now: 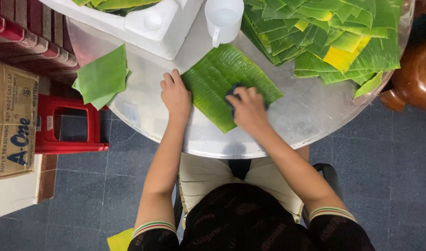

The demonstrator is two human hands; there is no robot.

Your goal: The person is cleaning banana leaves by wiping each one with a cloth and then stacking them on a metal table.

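We wipe a banana leaf (pixel 229 83) at the near edge of the round tray (pixel 310 116), its long axis running diagonally toward the mug (pixel 223 18). Our left hand (pixel 174 95) lies flat, pinning its corner; our right hand (pixel 248 109) grips a dark cloth (pixel 232 94). The wiped pile (pixel 102 76) looks small; the stack (pixel 329 37) beyond remains large.

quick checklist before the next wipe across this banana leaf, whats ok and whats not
1. Leaf lies flat on the round tray: ok.
2. Left hand presses the leaf's left edge: ok.
3. Right hand grips the dark cloth on the leaf: ok.
4. White cup stands upright, off the wiping path: ok.
5. Leaf pile clear of this leaf: ok.
6. Cloth damp enough: cannot tell.
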